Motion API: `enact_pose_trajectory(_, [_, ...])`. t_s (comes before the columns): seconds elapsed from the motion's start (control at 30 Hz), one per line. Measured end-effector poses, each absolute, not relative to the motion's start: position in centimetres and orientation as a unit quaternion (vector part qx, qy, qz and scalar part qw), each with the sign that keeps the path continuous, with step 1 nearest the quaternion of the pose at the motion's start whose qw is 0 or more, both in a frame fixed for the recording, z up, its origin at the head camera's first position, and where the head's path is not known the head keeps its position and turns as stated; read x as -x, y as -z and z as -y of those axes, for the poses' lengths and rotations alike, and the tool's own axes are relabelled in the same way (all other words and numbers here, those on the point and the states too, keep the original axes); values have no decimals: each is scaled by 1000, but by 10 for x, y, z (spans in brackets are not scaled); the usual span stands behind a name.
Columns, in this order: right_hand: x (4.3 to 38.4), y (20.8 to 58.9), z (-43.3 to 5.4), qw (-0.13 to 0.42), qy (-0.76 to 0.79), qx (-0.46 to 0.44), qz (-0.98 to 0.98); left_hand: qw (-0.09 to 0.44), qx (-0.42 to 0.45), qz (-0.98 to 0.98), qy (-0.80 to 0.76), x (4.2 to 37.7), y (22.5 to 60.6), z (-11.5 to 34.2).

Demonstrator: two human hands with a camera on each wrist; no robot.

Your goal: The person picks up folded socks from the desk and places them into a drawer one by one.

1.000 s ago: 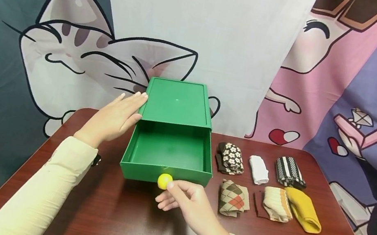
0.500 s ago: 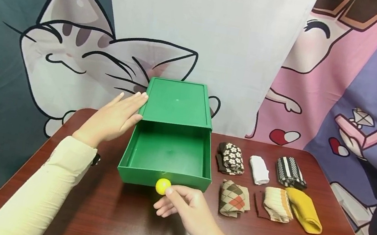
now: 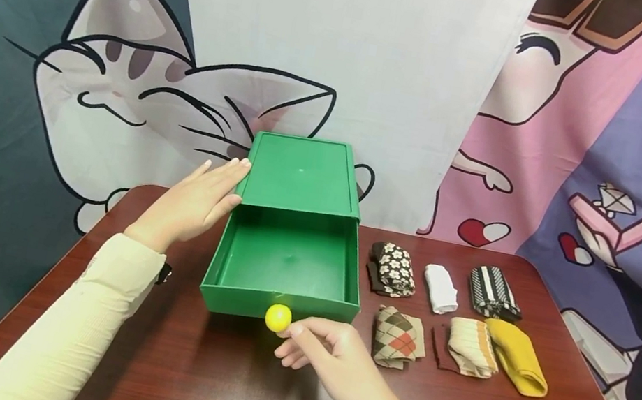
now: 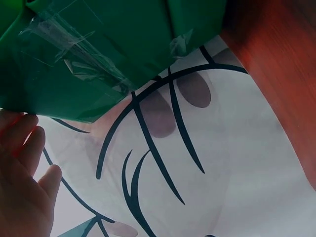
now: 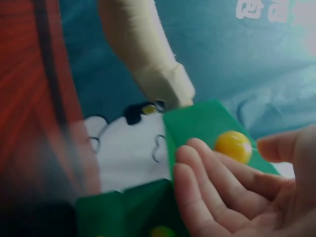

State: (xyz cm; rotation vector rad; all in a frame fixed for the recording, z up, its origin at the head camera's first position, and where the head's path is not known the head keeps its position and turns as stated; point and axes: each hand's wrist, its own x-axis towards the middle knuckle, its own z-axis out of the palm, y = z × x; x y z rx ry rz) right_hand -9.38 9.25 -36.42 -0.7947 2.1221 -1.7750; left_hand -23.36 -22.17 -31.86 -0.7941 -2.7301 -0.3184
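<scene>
Fingers (image 5: 192, 182) on our right hand (image 3: 341, 365) are loosely bent, not really pinching anything as far as we can see: in the right wrist view the thumb sits apart from the yellow knob (image 3: 278, 318), and we can't tell if the index finger is touching it. That knob is at the middle of the front panel of the drawer (image 3: 234, 301), which sticks well out of the green box (image 3: 302, 175) on our side, with its green floor showing. Our left hand (image 3: 189, 206) is over on the box's left, fingers straight and mostly side by side, tips resting against the box's side, thumb a bit apart. Down that side we've also got some clear tape (image 4: 74, 57), kinda wrinkled. Right of the box, on the brown bench (image 3: 238, 391), we've got two rows of folded fabric bundles. Farther row, going away from the box: a black floral bundle (image 3: 397, 269), a white bundle (image 3: 441, 289), a black-and-white striped bundle (image 3: 493, 292). Nearer row, same direction: an argyle bundle (image 3: 398, 339), a cream ribbed bundle (image 3: 469, 349) and a yellow bundle (image 3: 517, 358), those last two touching. Behind the box hangs a printed cloth (image 3: 410, 87) with a smiling cat.
</scene>
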Motion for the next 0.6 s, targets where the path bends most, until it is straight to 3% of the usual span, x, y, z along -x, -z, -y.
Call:
enact_pose_trajectory(0.33, [96, 336, -145, 46, 572, 378, -727, 143, 277, 943, 118, 235, 320, 222])
enact_pose_trajectory(0.6, [116, 325, -188, 0, 591, 349, -727, 144, 278, 940, 137, 234, 321, 221])
